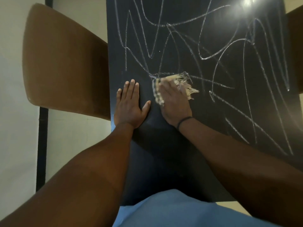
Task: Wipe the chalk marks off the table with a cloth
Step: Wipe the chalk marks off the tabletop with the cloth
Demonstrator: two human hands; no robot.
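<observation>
Wiping in progress at the near-left part of the dark tabletop (164,161); most chalk marks (229,51) remain.

Left to right: brown chair (65,63) beside the tabletop edge; left hand (131,105) flat, fingers spread, grip released, bracing. Right hand (174,102), palm down, presses the cloth (185,86), fingers grasping it loosely. Cloth lies under and ahead of that hand, frayed fringe pointing right and away; long axis hard to tell, bunched and blurred. Judged soft, light, limp: best held under a flat palm, fingers pinning the bunched middle, not the fringe.
</observation>
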